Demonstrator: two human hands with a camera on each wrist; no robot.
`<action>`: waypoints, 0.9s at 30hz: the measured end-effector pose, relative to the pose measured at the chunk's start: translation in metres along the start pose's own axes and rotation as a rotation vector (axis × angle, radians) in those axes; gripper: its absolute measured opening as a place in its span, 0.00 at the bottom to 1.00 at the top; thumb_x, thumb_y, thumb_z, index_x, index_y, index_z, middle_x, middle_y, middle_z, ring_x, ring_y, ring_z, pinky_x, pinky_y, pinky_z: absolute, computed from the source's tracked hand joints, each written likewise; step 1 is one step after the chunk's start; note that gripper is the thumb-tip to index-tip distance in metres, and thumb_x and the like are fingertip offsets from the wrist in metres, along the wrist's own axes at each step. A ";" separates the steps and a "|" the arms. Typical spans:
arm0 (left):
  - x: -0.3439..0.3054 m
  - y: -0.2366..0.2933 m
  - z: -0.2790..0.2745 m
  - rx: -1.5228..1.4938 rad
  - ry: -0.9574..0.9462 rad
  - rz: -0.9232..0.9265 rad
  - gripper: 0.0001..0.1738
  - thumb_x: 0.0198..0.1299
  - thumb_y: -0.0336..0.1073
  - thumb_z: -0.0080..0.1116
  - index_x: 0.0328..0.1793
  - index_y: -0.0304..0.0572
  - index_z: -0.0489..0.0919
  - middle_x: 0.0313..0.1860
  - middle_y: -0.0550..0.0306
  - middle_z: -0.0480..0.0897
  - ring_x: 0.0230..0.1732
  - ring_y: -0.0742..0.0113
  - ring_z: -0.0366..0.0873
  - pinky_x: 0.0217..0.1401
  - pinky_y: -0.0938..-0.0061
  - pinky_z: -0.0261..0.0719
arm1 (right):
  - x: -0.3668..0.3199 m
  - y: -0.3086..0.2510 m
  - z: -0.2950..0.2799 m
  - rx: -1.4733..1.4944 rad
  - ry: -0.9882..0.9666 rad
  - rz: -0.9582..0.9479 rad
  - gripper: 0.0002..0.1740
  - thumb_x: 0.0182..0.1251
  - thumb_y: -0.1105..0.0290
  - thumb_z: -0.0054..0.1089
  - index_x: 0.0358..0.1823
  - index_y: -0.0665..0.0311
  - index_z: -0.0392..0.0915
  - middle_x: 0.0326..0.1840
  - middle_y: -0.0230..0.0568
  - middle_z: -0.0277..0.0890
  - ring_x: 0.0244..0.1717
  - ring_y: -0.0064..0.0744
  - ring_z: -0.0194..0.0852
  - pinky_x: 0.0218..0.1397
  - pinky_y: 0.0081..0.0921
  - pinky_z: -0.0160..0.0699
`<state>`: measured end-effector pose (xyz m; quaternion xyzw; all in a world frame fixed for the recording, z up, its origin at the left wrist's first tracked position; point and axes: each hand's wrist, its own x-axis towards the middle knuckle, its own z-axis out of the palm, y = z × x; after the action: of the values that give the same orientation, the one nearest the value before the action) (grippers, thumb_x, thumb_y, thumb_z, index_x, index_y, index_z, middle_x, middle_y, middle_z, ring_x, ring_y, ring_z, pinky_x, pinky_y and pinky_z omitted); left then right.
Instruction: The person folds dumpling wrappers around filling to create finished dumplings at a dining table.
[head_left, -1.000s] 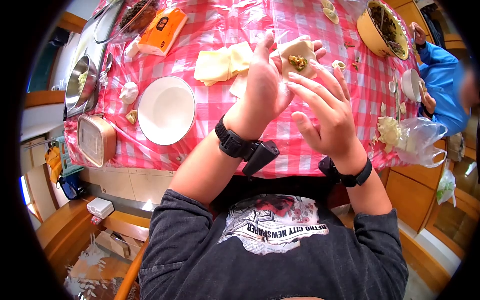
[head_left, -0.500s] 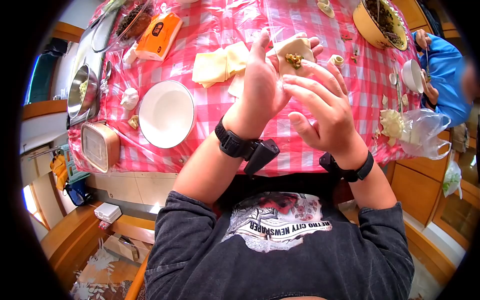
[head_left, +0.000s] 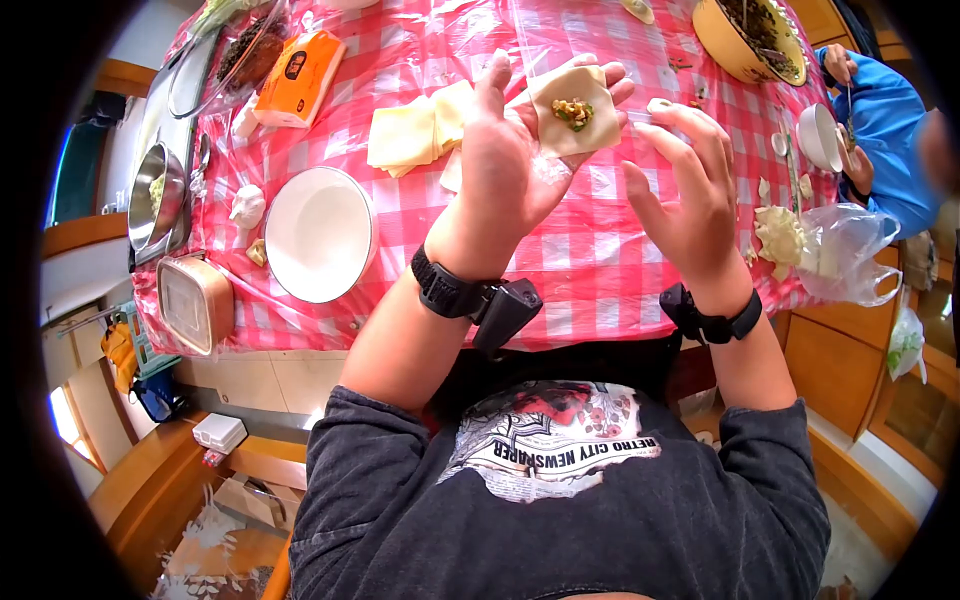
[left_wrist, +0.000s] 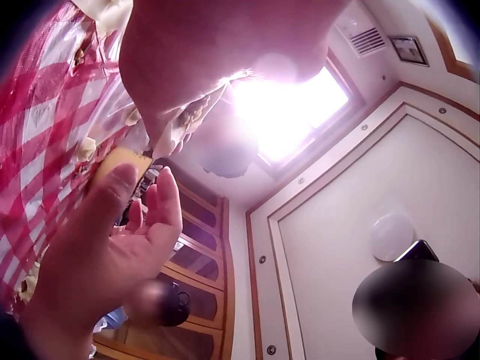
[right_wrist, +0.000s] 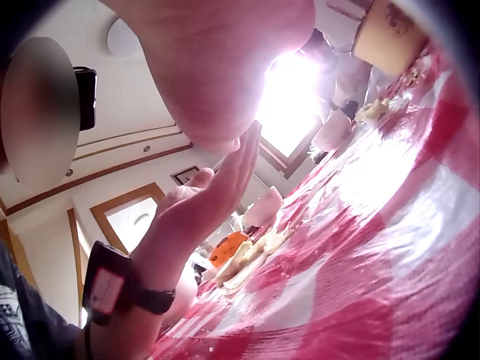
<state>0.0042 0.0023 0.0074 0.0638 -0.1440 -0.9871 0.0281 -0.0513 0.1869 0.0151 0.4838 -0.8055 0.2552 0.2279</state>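
In the head view my left hand (head_left: 505,165) lies palm up, fingers extended, with a square dough wrapper (head_left: 548,128) resting across its fingers. A small heap of chopped filling (head_left: 574,114) sits on the wrapper. My right hand (head_left: 697,190) hovers to the right of it, fingers loosely bent and apart, touching neither the wrapper nor the table. Left of my left hand lies a stack of yellowish wrappers (head_left: 405,138). The left wrist view shows the right hand (left_wrist: 112,240) with nothing in it.
A white bowl (head_left: 320,235), garlic bulb (head_left: 247,206), lidded container (head_left: 193,303) and orange packet (head_left: 300,80) stand on the left. At right are a yellow basin (head_left: 735,50) of filling, a small bowl (head_left: 819,138), a plastic bag (head_left: 850,255) and another person in a blue sleeve (head_left: 890,140).
My right hand has moved right, away from the left palm, and its fingers are off the wrapper's edge. The wrapper lies more fully in view on the left hand.
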 end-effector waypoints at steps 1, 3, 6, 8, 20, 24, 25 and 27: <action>0.000 0.000 0.002 -0.020 0.004 -0.013 0.47 0.79 0.62 0.22 0.79 0.18 0.58 0.76 0.26 0.67 0.79 0.33 0.63 0.85 0.47 0.59 | -0.001 0.003 0.002 0.002 0.007 -0.002 0.20 0.58 0.72 0.75 0.53 0.63 0.82 0.60 0.44 0.77 0.64 0.49 0.73 0.68 0.42 0.74; -0.002 0.000 0.004 -0.017 0.009 -0.026 0.47 0.79 0.63 0.23 0.78 0.17 0.59 0.77 0.26 0.66 0.79 0.34 0.64 0.85 0.47 0.58 | 0.001 0.005 0.004 -0.001 0.018 -0.013 0.24 0.56 0.71 0.77 0.55 0.62 0.81 0.63 0.43 0.75 0.65 0.49 0.73 0.69 0.42 0.74; -0.002 0.000 0.002 -0.001 -0.010 -0.069 0.48 0.79 0.64 0.25 0.78 0.18 0.61 0.76 0.27 0.68 0.78 0.37 0.66 0.84 0.49 0.62 | 0.007 0.006 0.006 -0.003 0.036 -0.054 0.25 0.55 0.71 0.78 0.55 0.60 0.82 0.63 0.42 0.76 0.66 0.48 0.73 0.69 0.41 0.75; -0.003 0.000 0.002 0.017 -0.016 -0.077 0.48 0.78 0.65 0.27 0.78 0.18 0.61 0.75 0.28 0.69 0.77 0.39 0.68 0.84 0.51 0.63 | 0.007 0.009 0.008 0.002 0.047 -0.067 0.25 0.54 0.71 0.79 0.55 0.59 0.82 0.63 0.41 0.76 0.66 0.47 0.73 0.69 0.40 0.75; -0.004 0.000 -0.002 0.029 -0.037 -0.106 0.50 0.77 0.68 0.32 0.76 0.18 0.64 0.73 0.31 0.72 0.75 0.44 0.71 0.82 0.54 0.68 | 0.003 0.011 0.009 0.028 0.082 -0.089 0.22 0.53 0.71 0.81 0.50 0.57 0.83 0.61 0.38 0.77 0.66 0.44 0.73 0.69 0.38 0.75; -0.002 0.000 -0.002 -0.005 -0.027 -0.120 0.51 0.77 0.69 0.31 0.77 0.19 0.63 0.74 0.30 0.71 0.74 0.44 0.72 0.80 0.54 0.70 | 0.001 0.012 0.010 0.057 0.093 -0.096 0.21 0.52 0.72 0.80 0.48 0.56 0.84 0.59 0.37 0.79 0.64 0.44 0.75 0.67 0.37 0.77; -0.002 -0.001 -0.003 -0.005 -0.030 -0.119 0.51 0.77 0.69 0.31 0.77 0.19 0.63 0.74 0.30 0.71 0.74 0.44 0.72 0.80 0.54 0.70 | 0.002 0.011 0.010 0.056 0.094 -0.097 0.21 0.52 0.72 0.80 0.48 0.56 0.84 0.59 0.37 0.79 0.64 0.44 0.75 0.67 0.37 0.77; -0.001 -0.001 -0.005 -0.021 -0.051 -0.125 0.51 0.77 0.68 0.31 0.77 0.18 0.63 0.74 0.29 0.71 0.73 0.43 0.73 0.79 0.54 0.71 | 0.004 0.009 0.010 0.075 0.115 -0.099 0.18 0.52 0.73 0.80 0.46 0.57 0.84 0.57 0.36 0.80 0.62 0.43 0.76 0.65 0.37 0.78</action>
<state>0.0061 0.0021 0.0023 0.0473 -0.1299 -0.9897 -0.0365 -0.0625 0.1820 0.0083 0.5158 -0.7560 0.3012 0.2678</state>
